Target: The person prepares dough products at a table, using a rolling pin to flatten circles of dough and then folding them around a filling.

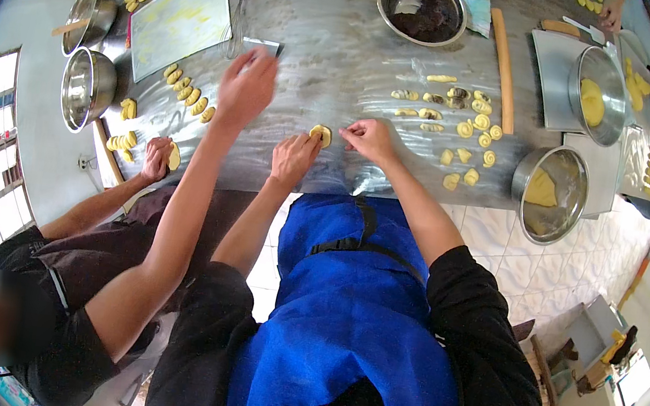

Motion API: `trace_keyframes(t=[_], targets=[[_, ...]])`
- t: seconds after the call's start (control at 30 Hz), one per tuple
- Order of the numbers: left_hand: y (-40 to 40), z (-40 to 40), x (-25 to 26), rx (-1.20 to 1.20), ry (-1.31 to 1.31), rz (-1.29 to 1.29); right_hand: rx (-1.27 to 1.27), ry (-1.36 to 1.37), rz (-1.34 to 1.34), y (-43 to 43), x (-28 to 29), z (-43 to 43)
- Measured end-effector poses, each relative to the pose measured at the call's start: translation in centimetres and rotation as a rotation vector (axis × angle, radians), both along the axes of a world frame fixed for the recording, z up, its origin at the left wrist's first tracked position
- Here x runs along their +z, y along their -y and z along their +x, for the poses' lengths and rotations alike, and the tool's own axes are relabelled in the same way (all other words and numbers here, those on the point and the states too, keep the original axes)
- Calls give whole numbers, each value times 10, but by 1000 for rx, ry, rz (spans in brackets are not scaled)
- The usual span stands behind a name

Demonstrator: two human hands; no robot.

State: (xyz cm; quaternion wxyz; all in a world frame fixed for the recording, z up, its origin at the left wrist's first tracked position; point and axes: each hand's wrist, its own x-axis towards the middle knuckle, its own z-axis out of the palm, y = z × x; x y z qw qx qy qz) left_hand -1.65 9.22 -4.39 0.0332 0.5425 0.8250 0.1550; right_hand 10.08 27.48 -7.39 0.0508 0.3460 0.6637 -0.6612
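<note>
On the metal table, just in front of me, lies a small flattened disc of yellow dough with a dark spot at its middle. My left hand has its fingertips on that disc. Just right of the disc, not touching it, is my right hand, its thumb and index fingertips close together; whether something small is between them cannot be made out. To the right lie several shaped dough pieces: spirals, small lumps and rolls with dark filling.
A co-worker stands at my left, one hand on dough, the other raised over the table near a whisk. A steel bowl of dark filling, a rolling pin and a steel bowl with dough stand beyond and right.
</note>
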Motion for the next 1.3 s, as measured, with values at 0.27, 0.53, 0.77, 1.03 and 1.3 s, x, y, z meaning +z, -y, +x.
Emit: trace_keyframes(t=[0.27, 0.53, 0.77, 1.03, 1.3], targets=[[2, 2, 3, 56, 148, 73, 29, 8, 34, 1, -5, -3], [1, 3, 12, 61, 124, 12, -25, -179, 311, 0, -20, 0], [10, 3, 21, 73, 47, -63, -61, -320, 267, 10, -29, -3], [9, 1, 10, 49, -40, -2, 47, -18, 144, 2, -10, 0], [7, -9, 9, 70, 102, -15, -39, -19, 0, 3, -13, 3]])
